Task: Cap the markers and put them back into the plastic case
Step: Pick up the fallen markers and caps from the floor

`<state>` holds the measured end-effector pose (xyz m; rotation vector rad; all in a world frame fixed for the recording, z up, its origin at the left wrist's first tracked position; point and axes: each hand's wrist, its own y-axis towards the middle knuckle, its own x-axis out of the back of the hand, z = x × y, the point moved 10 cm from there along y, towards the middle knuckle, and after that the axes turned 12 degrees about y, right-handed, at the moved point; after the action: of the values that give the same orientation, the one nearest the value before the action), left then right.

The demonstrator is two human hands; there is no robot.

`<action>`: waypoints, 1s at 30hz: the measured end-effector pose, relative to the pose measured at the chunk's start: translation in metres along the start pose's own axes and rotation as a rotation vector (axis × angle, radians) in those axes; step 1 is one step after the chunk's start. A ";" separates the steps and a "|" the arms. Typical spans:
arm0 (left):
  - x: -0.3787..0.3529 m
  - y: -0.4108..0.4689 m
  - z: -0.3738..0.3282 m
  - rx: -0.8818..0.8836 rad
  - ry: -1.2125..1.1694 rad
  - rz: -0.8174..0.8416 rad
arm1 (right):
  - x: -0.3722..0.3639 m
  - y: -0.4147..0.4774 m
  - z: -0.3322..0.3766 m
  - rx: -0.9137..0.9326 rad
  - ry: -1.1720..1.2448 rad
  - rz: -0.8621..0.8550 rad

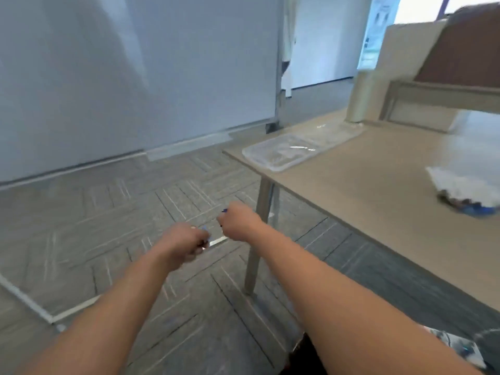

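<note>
Both my arms reach out over the floor, left of the table. My right hand [238,221] is curled round a marker whose dark blue tip [224,210] pokes out above the fist. My left hand [186,243] is curled too, and pinches a small blue piece, probably a cap [204,229]; blur hides its shape. The two hands are a short gap apart. The clear plastic case [281,154] lies open on the table's far left corner. A heap of markers in a white wrapper [465,190] lies at the table's right edge of view.
The beige table [378,198] fills the right side, with one leg [259,239] close to my right hand. A cardboard box [422,77] and a roll of tape [362,98] stand at the back. The floor is grey carpet tile, with a white partition behind.
</note>
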<state>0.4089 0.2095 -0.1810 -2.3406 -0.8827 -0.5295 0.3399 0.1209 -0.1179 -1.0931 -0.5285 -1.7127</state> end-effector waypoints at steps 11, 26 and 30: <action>-0.082 -0.167 -0.197 -0.374 -0.114 0.188 | 0.167 -0.225 -0.056 -0.177 0.450 -0.365; -0.269 -0.200 -0.282 -0.439 0.174 0.434 | 0.194 -0.379 -0.218 -0.642 0.373 -0.446; -0.296 -0.179 -0.296 -0.481 0.300 0.406 | 0.200 -0.374 -0.256 -0.722 0.437 -0.503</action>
<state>0.0303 -0.0062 -0.0496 -2.6633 -0.1356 -0.9638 -0.1248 -0.0215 -0.0214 -1.0574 0.1373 -2.6163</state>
